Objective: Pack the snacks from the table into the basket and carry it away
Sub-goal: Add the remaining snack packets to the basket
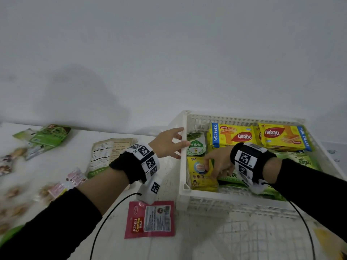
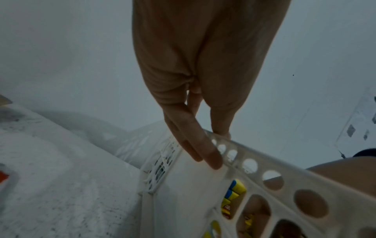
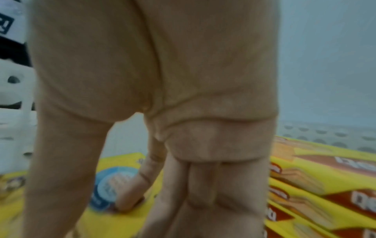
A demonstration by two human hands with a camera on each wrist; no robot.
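Observation:
A white slatted basket (image 1: 206, 196) stands on the table at the right. Inside it lie two yellow Nabati wafer packs (image 1: 232, 135), a round green-lidded cup (image 1: 196, 145) and green bags. My left hand (image 1: 179, 145) holds the basket's left rim (image 2: 284, 164), thumb on top and fingers (image 2: 209, 159) along the outer wall. My right hand (image 1: 214, 164) is down inside the basket and grips the right edge of a yellow Coco snack pack (image 1: 199, 178). In the right wrist view its index fingertip (image 3: 130, 202) presses the pack's blue circle (image 3: 105, 188), with the other fingers curled.
A red cocoa-ball packet (image 1: 150, 219) lies on the table in front of the basket's left corner. Further left are a beige pouch (image 1: 107, 154), green bags (image 1: 50, 136), pink wrapped sweets (image 1: 75, 177) and blurred snacks. A white wall rises behind.

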